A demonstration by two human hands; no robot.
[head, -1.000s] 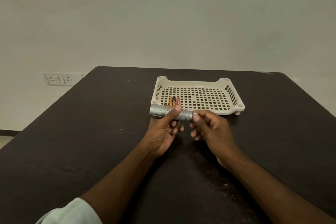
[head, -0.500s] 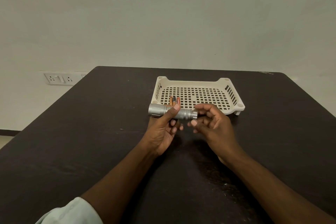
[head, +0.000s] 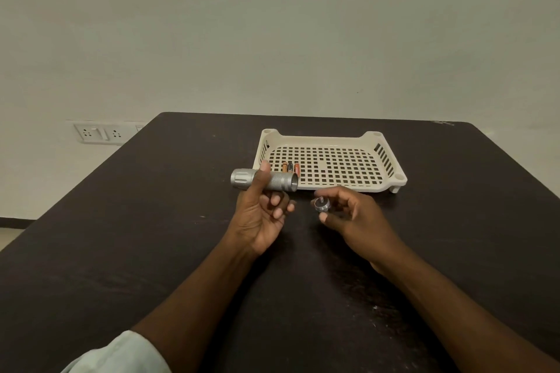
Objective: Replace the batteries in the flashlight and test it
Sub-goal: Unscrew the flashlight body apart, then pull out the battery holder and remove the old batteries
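My left hand (head: 263, 215) grips a silver flashlight (head: 280, 181) held level above the dark table, its head pointing left and its open rear end facing right. The flashlight's tail cap (head: 321, 204), a small round silver piece with a spring, is off the body and pinched by my right hand (head: 354, 218) a short way to the right. Three batteries (head: 290, 167) lie side by side in the near left part of the cream perforated tray (head: 385, 157), just behind the flashlight.
The dark table (head: 151, 236) runs to a pale wall at the back. A wall socket panel (head: 100, 132) sits at the left, beyond the table's edge. The tray stands at the table's centre right.
The tail cap has come off the flashlight's rear end. My right hand has drawn it away to the right and down, leaving a gap between cap and body.
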